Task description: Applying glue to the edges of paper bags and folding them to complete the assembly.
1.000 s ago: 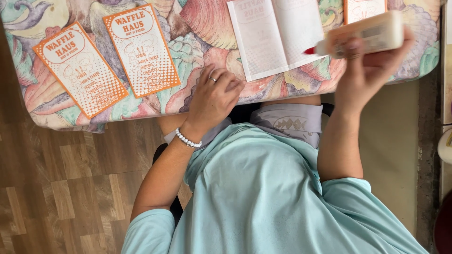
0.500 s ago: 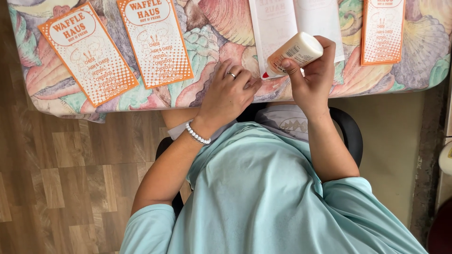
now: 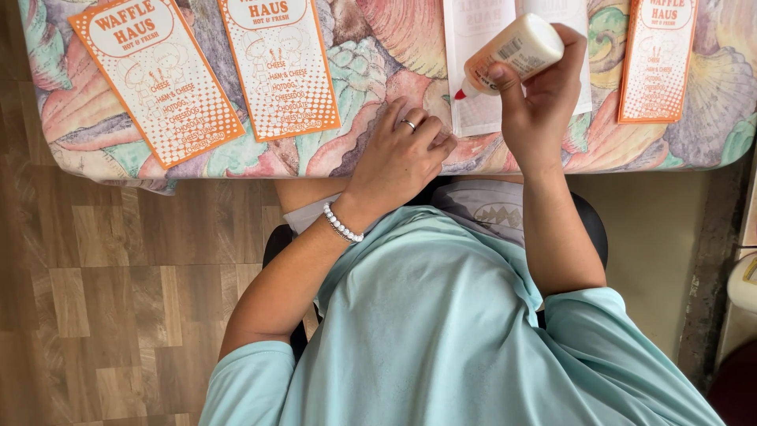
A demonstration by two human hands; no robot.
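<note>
Head view, nearest first: a person in a pale green shirt sits on a dark chair (image 3: pixel 590 229) over a wood-pattern floor. A white bead bracelet (image 3: pixel 343 224) circles the left wrist. The left hand (image 3: pixel 398 154), fingers loosely curled and holding nothing, rests on the shell-print tablecloth (image 3: pixel 371 47) at the table's edge. Just beyond, the right hand (image 3: pixel 536 102) has its fingers wrapped around a cream glue bottle (image 3: pixel 512 51), tipped with its red nozzle (image 3: pixel 460 94) slanting down over a white sheet (image 3: pixel 481 110). Farther back lie three orange-and-white printed cards, two at left (image 3: pixel 158 79) (image 3: pixel 280 67) and one at right (image 3: pixel 654 59). A gentle squeeze with the nozzle kept low over the sheet would probably lay a neat line.
</note>
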